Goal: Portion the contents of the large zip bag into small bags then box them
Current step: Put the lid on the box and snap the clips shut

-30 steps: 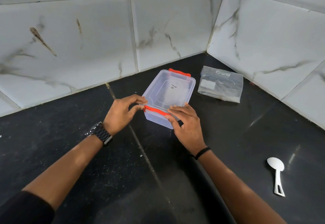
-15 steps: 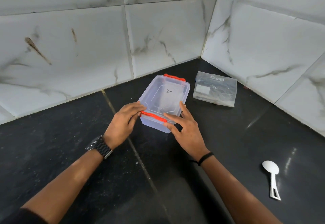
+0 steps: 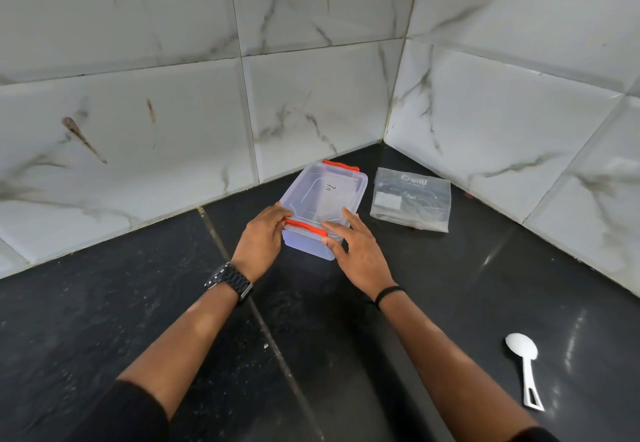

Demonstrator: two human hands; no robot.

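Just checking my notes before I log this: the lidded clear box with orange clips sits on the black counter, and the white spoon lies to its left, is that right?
Not quite: the head view shows the white spoon to the right of the box, nearer the camera; the box is on the black counter.

There is one clear box [image 3: 323,204] with two orange clips, one near and one far. There is one plastic bag [image 3: 412,200] to its right. There is one white spoon [image 3: 523,365] near on the right. Two hands show, a left hand [image 3: 260,240] and a right hand [image 3: 356,251].
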